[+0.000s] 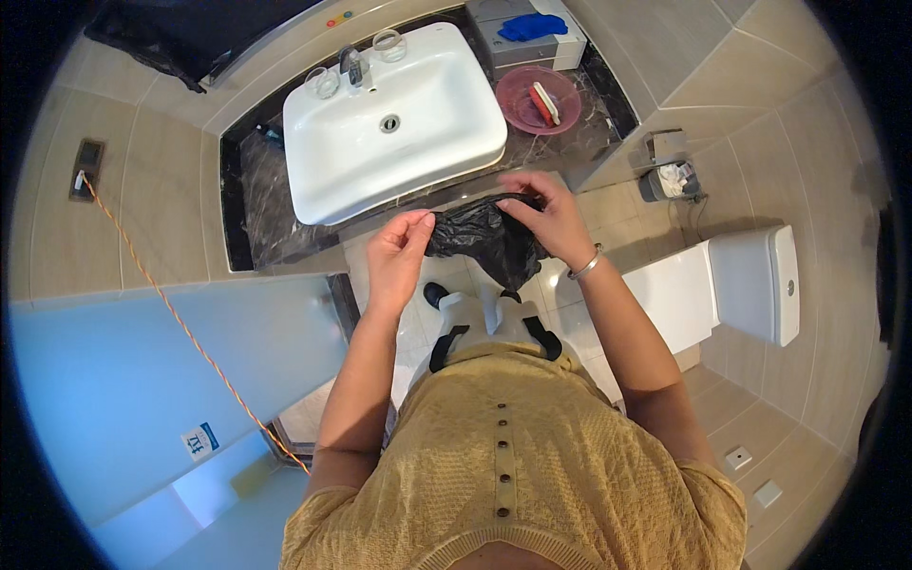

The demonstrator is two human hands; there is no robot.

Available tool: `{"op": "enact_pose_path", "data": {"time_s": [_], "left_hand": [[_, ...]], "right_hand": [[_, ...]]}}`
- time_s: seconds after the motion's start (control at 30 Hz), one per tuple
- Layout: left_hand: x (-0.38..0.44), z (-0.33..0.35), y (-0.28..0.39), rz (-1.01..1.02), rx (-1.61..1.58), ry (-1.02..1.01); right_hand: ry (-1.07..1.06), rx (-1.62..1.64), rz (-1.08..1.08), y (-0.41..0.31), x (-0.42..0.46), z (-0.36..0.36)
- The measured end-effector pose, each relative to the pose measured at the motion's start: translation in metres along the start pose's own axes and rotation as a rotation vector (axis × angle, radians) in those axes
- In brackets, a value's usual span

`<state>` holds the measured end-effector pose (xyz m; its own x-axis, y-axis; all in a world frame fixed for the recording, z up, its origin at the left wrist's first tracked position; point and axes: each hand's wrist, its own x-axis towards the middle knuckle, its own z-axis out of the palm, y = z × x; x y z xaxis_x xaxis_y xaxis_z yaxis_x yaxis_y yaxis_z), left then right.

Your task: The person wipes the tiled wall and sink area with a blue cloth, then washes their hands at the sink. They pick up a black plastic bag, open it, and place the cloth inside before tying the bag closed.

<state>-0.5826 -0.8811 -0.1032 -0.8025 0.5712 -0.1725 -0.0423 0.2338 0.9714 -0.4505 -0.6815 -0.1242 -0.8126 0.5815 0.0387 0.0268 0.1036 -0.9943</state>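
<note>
A crumpled black plastic bag is stretched between my two hands, in front of the washbasin counter. My left hand pinches its left edge between thumb and fingertips. At the bag's right side, my right hand grips the upper edge with the thumb in front; its fingertips are partly blurred. A silver bangle sits on my right wrist. The lower part of the bag hangs down over the tiled floor.
Beyond the bag is a white washbasin with a tap and glass jars. A pink bowl holds brushes, near boxes with a blue cloth. A toilet and small waste bin stand right; a twisted cord crosses left.
</note>
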Motion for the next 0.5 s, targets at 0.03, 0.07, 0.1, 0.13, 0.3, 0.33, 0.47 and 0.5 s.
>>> {"op": "enact_pose_path", "data": {"time_s": [0.03,0.07,0.1,0.13,0.3,0.33,0.47,0.5], "left_hand": [[0.0,0.002,0.0,0.009,0.006,-0.009],[0.001,0.003,0.001,0.017,0.011,-0.019],[0.002,0.007,0.0,0.022,-0.009,0.023],[0.004,0.013,-0.002,0.028,-0.029,0.064],[0.006,0.022,-0.004,0.01,-0.113,0.133],[0.006,0.023,-0.008,0.014,-0.131,0.104],[-0.001,0.039,-0.004,0.037,-0.127,0.067],[-0.002,0.041,-0.005,0.036,-0.127,0.042]], "right_hand": [[0.089,-0.055,-0.029,-0.004,-0.001,-0.001],[0.179,-0.111,-0.057,-0.008,-0.003,-0.001],[0.175,-0.078,-0.08,-0.01,-0.005,-0.002],[0.172,-0.045,-0.103,-0.012,-0.007,-0.002],[0.245,-0.244,-0.36,-0.014,-0.019,-0.004],[0.185,-0.215,-0.314,-0.015,-0.023,-0.002],[0.178,-0.236,-0.217,-0.006,-0.018,0.021],[0.209,-0.255,-0.2,-0.001,-0.017,0.027]]}}
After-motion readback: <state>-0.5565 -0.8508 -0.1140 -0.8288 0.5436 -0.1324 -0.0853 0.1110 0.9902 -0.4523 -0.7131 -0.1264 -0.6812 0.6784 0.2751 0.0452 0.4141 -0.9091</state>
